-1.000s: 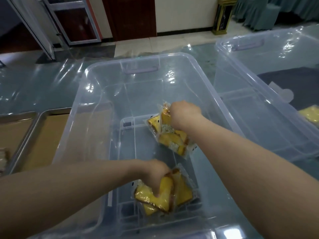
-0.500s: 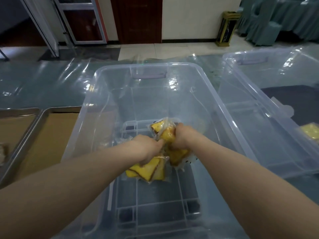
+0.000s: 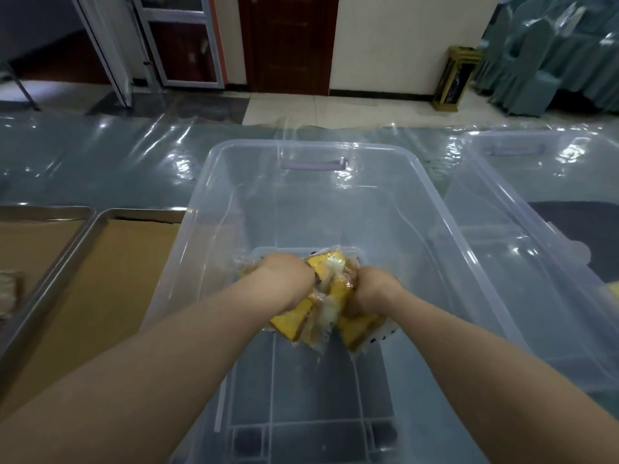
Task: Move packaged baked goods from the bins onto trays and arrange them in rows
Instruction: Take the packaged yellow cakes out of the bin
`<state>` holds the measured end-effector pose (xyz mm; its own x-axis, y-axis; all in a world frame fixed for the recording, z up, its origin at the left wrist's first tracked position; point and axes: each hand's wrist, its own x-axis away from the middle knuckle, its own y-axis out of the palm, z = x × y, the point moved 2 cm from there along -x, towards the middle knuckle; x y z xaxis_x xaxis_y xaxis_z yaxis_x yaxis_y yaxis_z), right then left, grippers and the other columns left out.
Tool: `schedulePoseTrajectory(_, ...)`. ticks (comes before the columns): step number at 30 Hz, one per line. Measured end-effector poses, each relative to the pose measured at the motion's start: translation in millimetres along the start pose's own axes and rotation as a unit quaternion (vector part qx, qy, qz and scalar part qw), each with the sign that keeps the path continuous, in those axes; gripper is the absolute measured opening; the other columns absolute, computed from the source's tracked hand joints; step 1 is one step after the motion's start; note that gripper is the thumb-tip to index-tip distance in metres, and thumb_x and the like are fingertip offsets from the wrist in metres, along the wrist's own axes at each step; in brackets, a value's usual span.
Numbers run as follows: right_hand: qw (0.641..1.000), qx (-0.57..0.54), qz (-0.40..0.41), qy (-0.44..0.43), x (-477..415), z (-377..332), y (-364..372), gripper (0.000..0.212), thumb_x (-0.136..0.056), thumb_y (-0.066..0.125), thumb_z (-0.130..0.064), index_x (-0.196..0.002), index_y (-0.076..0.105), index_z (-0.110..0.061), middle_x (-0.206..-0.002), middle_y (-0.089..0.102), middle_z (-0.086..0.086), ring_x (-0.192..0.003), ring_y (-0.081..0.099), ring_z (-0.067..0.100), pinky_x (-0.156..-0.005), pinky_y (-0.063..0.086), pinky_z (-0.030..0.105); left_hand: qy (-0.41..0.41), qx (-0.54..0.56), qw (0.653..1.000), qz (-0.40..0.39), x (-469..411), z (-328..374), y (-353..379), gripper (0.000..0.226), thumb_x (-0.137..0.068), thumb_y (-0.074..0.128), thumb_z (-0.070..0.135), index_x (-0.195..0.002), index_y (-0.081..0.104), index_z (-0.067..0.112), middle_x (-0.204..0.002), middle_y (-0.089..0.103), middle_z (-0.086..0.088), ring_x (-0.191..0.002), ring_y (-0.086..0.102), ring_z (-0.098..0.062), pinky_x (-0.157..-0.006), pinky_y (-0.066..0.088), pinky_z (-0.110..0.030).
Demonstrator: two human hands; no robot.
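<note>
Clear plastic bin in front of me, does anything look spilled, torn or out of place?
Nothing stands out: the clear plastic bin sits level, and the left hand and right hand grip the yellow wrapped cakes inside it.

No legible text or labels

A big table (image 3: 100,169) has a shiny plastic sheet (image 3: 50,145) spread over it. A clear bin (image 3: 254,195) sits in the middle. A second clear bin (image 3: 552,169) sits just beside it on the right. On the left, a metal tray (image 3: 47,283) and a second metal tray (image 3: 40,211) sit side by side, each with brown paper (image 3: 117,279) inside.
</note>
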<state>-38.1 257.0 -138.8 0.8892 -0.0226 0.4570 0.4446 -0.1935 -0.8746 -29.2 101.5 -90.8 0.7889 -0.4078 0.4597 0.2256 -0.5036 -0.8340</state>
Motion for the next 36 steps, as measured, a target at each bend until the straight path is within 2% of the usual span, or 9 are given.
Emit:
schedulePoseTrajectory(5,0.982,-0.186,0.017,0.014,-12,-8,-26,0.025,-0.061,0.08,-0.028,-0.074,0.061,-0.017,-0.074,0.062,0.001,-0.069,0.06,0.016,-0.054,0.047,0.025,-0.052,0.031,0.996,0.065,-3,-16,-7,0.031,-0.085,0.051,0.003,-0.109,0.061,0.02,-0.106,0.062,-0.003,-0.103,0.055,-0.025,-0.07,0.037,-0.032)
schedulePoseTrajectory(11,0.953,-0.299,-0.034,-0.032,-36,-19,-22,0.047,-0.064,0.081,-0.019,-0.107,0.064,-0.014,-0.101,0.066,0.005,-0.088,0.062,0.02,-0.072,0.051,0.03,-0.081,0.0,0.988,0.13,-1,-28,-3,0.027,-0.082,0.056,0.002,-0.102,0.058,0.021,-0.101,0.063,0.002,-0.105,0.046,-0.023,-0.074,0.029,-0.032)
schedulePoseTrajectory(13,0.952,-0.297,-0.062,-0.046,-43,-21,-13,0.057,-0.06,0.084,-0.02,-0.112,0.063,-0.017,-0.106,0.066,0.005,-0.092,0.062,0.021,-0.08,0.053,0.033,-0.078,-0.014,0.991,0.113,-1,-27,2,0.024,-0.084,0.056,0.005,-0.101,0.057,0.021,-0.104,0.062,0.001,-0.108,0.044,-0.024,-0.085,0.032,-0.039)
schedulePoseTrajectory(15,0.95,-0.298,-0.085,-0.04,-48,-20,-2,0.063,-0.055,0.086,-0.022,-0.114,0.062,-0.019,-0.111,0.065,0.006,-0.099,0.062,0.025,-0.088,0.053,0.04,-0.077,-0.017,0.994,0.082,-2,-27,7,0.024,-0.086,0.056,0.007,-0.105,0.06,0.021,-0.108,0.06,-0.002,-0.114,0.042,-0.026,-0.104,0.02,-0.059)
schedulePoseTrajectory(19,0.961,-0.265,-0.066,-0.038,-53,-19,11,0.069,-0.052,0.086,-0.032,-0.116,0.059,-0.023,-0.108,0.064,0.001,-0.097,0.061,0.021,-0.085,0.053,0.037,-0.082,-0.014,0.995,0.057,-8,-29,11,0.026,-0.088,0.052,0.007,-0.11,0.061,0.019,-0.111,0.058,-0.005,-0.117,0.044,-0.028,-0.104,0.0,-0.072)
schedulePoseTrajectory(22,0.973,-0.228,-0.033,-0.036,-53,-24,12,0.07,-0.05,0.083,-0.041,-0.114,0.06,-0.025,-0.108,0.062,0.003,-0.097,0.06,0.024,-0.086,0.054,0.039,-0.082,-0.018,0.995,0.055,-12,-29,14,0.029,-0.088,0.051,0.006,-0.113,0.06,0.019,-0.115,0.057,-0.006,-0.118,0.043,-0.029,-0.106,0.008,-0.07)
schedulePoseTrajectory(26,0.987,-0.159,-0.014,-0.029,-52,-32,10,0.072,-0.054,0.083,-0.045,-0.116,0.053,-0.025,-0.109,0.059,0.004,-0.102,0.056,0.028,-0.088,0.051,0.038,-0.081,-0.02,0.993,0.078,-16,-30,18,0.03,-0.089,0.047,0.005,-0.113,0.059,0.019,-0.116,0.056,-0.004,-0.114,0.045,-0.027,-0.093,0.033,-0.048)
schedulePoseTrajectory(30,0.996,-0.083,-0.002,-0.028,-48,-24,-6,0.052,-0.064,0.076,-0.038,-0.108,0.052,-0.023,-0.097,0.06,0.003,-0.102,0.053,0.03,-0.082,0.049,0.035,-0.083,-0.012,0.992,0.097,-23,-35,15,0.031,-0.089,0.046,0.004,-0.112,0.06,0.019,-0.115,0.058,-0.003,-0.112,0.048,-0.026,-0.083,0.038,-0.038)
schedulePoseTrajectory(36,0.991,0.002,0.131,-0.037,-31,-27,-44,0.026,-0.076,0.056,-0.019,-0.1,0.046,-0.018,-0.088,0.052,0.007,-0.108,0.04,0.033,-0.073,0.042,0.037,-0.08,-0.01,0.986,0.143,-25,-48,-13,0.033,-0.088,0.046,0.002,-0.113,0.059,0.019,-0.116,0.058,-0.004,-0.112,0.048,-0.028,-0.081,0.036,-0.036)
